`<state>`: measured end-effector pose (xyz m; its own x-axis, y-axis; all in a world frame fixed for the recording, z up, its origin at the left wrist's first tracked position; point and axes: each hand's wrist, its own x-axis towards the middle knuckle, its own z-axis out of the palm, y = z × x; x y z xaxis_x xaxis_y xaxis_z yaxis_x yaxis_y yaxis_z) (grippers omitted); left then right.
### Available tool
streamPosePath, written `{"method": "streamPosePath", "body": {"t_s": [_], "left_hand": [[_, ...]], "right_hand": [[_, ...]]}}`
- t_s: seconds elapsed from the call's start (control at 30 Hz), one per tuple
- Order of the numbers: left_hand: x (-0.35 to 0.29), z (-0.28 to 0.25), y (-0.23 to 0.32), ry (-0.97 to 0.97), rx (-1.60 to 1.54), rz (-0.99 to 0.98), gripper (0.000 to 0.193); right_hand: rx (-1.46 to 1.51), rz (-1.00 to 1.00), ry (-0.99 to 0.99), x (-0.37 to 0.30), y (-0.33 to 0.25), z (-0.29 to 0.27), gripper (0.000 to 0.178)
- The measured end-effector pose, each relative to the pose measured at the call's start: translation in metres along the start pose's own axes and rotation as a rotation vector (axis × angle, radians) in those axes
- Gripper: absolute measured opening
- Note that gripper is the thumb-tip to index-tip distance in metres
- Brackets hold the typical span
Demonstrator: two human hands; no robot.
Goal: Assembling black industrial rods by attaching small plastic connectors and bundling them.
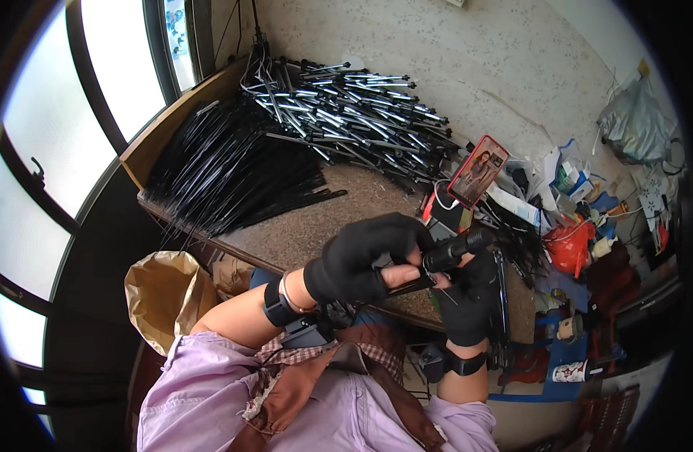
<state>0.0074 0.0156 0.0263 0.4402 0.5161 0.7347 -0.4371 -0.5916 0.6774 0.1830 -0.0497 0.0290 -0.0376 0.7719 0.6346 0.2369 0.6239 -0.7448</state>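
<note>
Your left hand (367,255) and right hand (471,300) hold one black cylindrical part (452,252), seemingly unfinished; at ten o'clock, many thin black strips (229,169) lie on the table (282,232), apparently waiting

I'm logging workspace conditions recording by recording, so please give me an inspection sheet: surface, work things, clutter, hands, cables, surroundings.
Surface: brown speckled tabletop, partly bare in front of the piles.
Work things: black cylindrical part at the hands; thin black strips and silver-and-black rods heaped on the tabletop.
Clutter: mixed items to the right, including a red plastic item.
Hands: both in black gloves with bare fingertips; left hand holds the cylindrical part, right hand is at it, its grip partly hidden.
Cables: white cable by a red-edged phone.
Surroundings: dark-framed panes left, patterned wall behind, open paper bag at lower left.
</note>
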Motion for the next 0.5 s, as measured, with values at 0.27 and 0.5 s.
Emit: {"method": "streamPosePath", "body": {"t_s": [0.27, 0.5], "left_hand": [[-0.005, 0.002, -0.005, 0.039, 0.315, 0.048, 0.016], [-0.009, 0.006, -0.011, -0.068, -0.278, -0.297, 0.024]], "right_hand": [[-0.237, -0.076, 0.082, -0.002, -0.003, 0.004, 0.023], [-0.304, -0.162, -0.06, 0.01, -0.002, -0.003, 0.021]]}}
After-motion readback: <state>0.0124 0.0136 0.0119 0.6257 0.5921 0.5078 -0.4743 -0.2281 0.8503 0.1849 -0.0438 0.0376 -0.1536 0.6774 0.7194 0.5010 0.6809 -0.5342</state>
